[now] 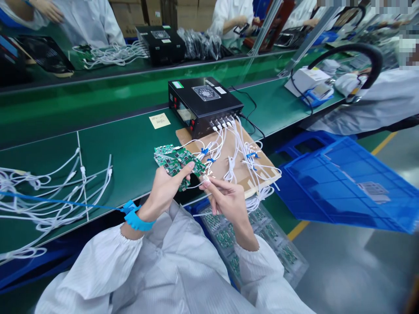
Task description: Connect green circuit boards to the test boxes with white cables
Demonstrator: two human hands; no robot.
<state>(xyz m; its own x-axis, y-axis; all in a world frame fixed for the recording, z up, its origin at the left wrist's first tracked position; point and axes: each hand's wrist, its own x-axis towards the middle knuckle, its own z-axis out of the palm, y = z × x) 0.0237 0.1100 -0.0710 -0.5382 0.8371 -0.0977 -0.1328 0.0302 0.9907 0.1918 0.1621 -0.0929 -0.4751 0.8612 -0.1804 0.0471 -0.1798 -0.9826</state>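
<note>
With its thumb (186,169) uppermost, the left grip (164,186) clamps green boards (176,162); the right grip (231,199) pinches a white plug (205,178).

Boards (183,159): near edge partly hidden by the left hand (163,189). Plug (205,178): partly covered by the right hand (229,199); whether it is seated cannot be told. Tray (296,264), below the right hand: partly hidden by the right sleeve (262,270). Cables (70,205), left of the hands: cut off by the view's edge. Note (160,121), beyond the left hand: handwriting too small to read. Right of the hands: label (373,192) on the crate (330,187), illegible; co-worker (373,102), blurred and cut off.
</note>
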